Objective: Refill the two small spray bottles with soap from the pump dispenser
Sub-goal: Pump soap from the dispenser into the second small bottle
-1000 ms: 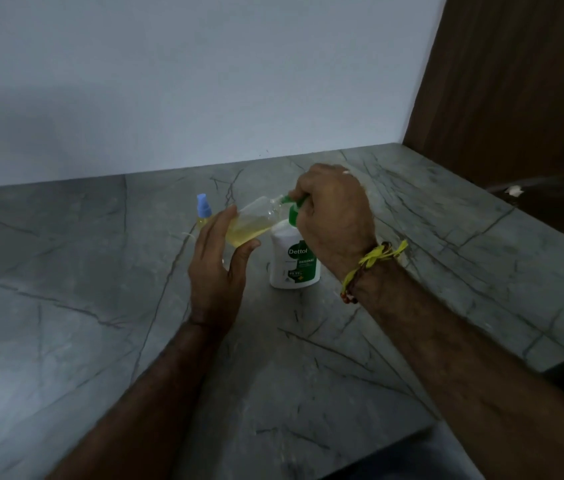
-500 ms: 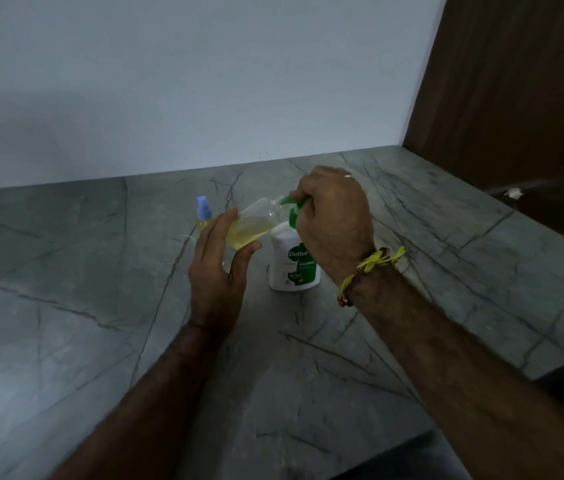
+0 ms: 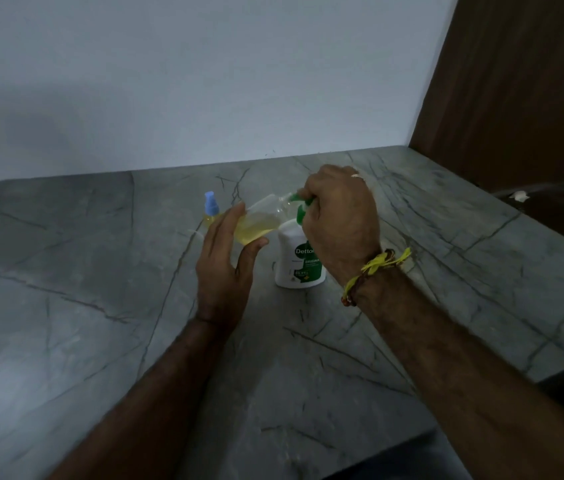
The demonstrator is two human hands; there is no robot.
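A tilted bottle point(image 3: 260, 221) is held in the left hand point(image 3: 225, 268), its mouth at the soap pump point(image 3: 303, 209), which is gripped by the right hand point(image 3: 341, 220); filling looks underway, and steady alignment is needed next.

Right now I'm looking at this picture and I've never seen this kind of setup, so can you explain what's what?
There is no machine, only a person's bare hands seen from a camera worn on the head, looking down at a grey stone counter. The left hand holds a clear spray bottle, tilted and part full of yellow liquid. The right hand has its grip on the green pump of the soap dispenser that stands on the counter. Behind the left hand stands a second bottle with a blue top.
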